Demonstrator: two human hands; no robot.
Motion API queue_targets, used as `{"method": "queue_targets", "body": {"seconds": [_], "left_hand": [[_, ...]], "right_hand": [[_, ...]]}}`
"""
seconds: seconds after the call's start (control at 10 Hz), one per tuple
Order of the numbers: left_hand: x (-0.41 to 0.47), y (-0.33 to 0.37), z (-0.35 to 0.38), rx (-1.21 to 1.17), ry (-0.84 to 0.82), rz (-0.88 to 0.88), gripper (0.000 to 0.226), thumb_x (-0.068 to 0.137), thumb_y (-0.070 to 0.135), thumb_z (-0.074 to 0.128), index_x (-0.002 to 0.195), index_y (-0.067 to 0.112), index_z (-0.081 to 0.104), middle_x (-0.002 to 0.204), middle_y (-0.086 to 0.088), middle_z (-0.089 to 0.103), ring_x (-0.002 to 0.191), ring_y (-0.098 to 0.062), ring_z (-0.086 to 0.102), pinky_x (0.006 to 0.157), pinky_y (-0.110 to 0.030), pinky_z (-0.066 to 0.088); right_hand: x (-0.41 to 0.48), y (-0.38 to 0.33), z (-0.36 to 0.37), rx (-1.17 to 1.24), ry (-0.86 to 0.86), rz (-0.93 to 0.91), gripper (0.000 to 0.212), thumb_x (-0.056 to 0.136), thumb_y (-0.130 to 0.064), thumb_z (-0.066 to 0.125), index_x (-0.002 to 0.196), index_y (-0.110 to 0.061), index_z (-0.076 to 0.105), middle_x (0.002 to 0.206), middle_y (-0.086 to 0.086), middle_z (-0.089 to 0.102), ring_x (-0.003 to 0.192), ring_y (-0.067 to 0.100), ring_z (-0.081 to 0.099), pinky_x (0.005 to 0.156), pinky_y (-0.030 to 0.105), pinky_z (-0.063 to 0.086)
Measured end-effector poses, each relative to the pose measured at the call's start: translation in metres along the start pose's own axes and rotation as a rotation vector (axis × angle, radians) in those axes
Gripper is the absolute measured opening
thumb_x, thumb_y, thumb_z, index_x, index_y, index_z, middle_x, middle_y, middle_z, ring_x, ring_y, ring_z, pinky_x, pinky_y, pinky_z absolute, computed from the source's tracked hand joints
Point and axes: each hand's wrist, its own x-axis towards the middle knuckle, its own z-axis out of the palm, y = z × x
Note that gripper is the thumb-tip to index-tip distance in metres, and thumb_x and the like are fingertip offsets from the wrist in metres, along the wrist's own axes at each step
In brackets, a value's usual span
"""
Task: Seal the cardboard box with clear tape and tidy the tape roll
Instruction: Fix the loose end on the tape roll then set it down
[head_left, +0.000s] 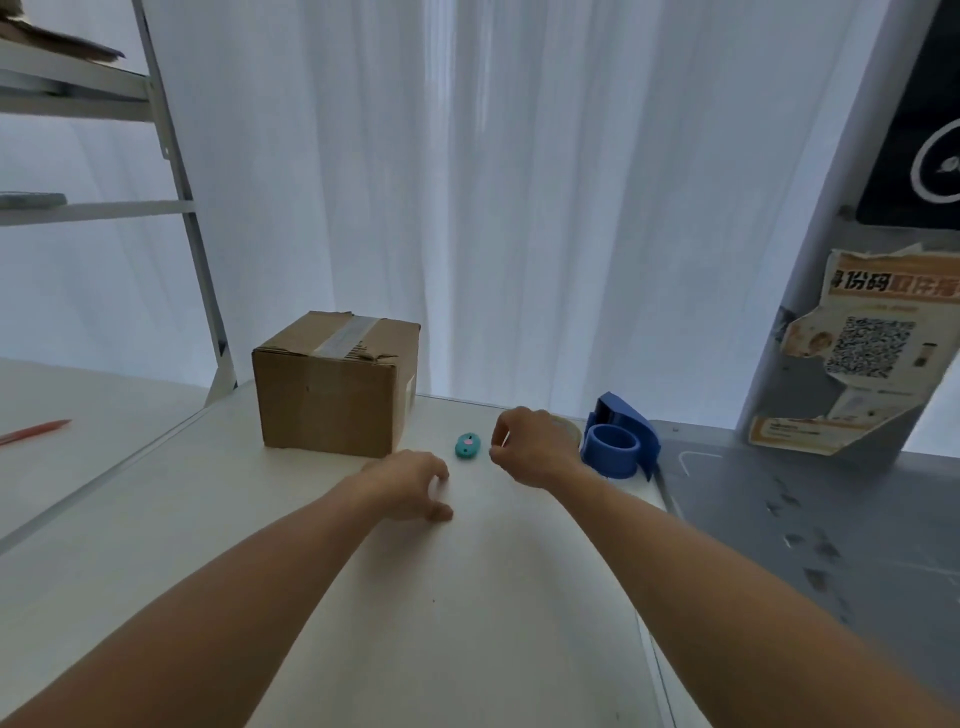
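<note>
Left hand: laid on the white table at centre, fingers loosely curled, nothing held.

Right hand: raised just to the right of the left hand, fingers curled and thumb drawn towards forefinger. Whether anything is pinched cannot be told.

Teal object: small and oval, placed on the table between the two hands, just beyond them.

Tape roll: only a pale round rim is seen, largely hidden behind the right hand, just left of the blue dispenser.

Cardboard box: stood upright at the far left of the table, flaps closed, with a tape strip across its top.

Red pen: laid on the lower surface far left.

Shelf rack: stood behind the box, on the left.

Curtain: white, hung across the far side.

Poster: torn, with a QR code, fixed to the pillar on the right.
</note>
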Motion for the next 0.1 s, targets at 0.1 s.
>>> {"method": "queue_targets", "body": {"seconds": [0.1], "left_hand": [[-0.0105,0.0099,-0.0027,0.016,0.059,0.029,0.043,0.084,0.04,0.072,0.124,0.026,0.062,0.127,0.001,0.061,0.11,-0.02,0.06,0.088,-0.031,0.051]], "right_hand": [[-0.0173,0.0088,-0.0287,0.014,-0.011,0.003,0.009,0.086,-0.024,0.06,0.091,-0.02,0.066,0.093,-0.001,0.069,0.084,0.019,0.065,0.071,0.033,0.055]]}}
